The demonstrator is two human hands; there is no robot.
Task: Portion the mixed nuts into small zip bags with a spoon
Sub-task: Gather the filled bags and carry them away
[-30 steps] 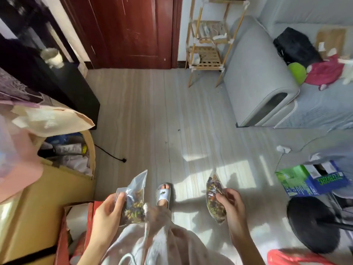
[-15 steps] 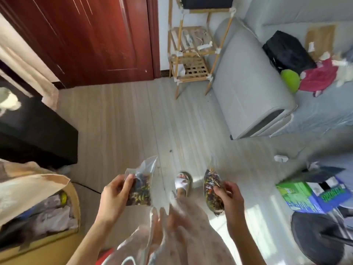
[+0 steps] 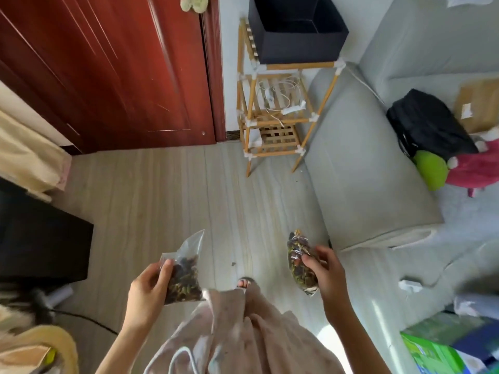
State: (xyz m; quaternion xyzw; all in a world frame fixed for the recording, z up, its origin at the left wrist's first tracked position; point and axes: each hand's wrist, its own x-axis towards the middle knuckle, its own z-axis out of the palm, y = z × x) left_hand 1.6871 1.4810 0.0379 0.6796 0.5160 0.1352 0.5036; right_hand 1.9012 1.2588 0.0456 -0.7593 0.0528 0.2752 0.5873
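I have a small zip bag of mixed nuts in each hand, both carried in the air above the wood floor, in front of the pink skirt. My left hand pinches the left zip bag by its side, thumb on the near face and fingers curled behind; the nuts sit in the lower half and the clear top stands up slack. I cannot tell whether that top strip is pressed closed. My right hand is curled round the right zip bag, which looks packed nearly to its top; whether it is sealed I cannot tell either. No spoon or supply of nuts is in view, so I judge this a carrying step between portions, not a scooping one

My main worry is the left zip bag: held by one edge with a floppy top, a tilt or a swing while walking could tip nuts onto the floor if the seal is open. The full bag is slick and bulging, so it could slide from my grip

Relative to the grey sofa: the floor on its door side is open walking room. The bamboo rack stands just beside its arm, a white plug and cable lie near its front corner, and a black cabinet edges the far side
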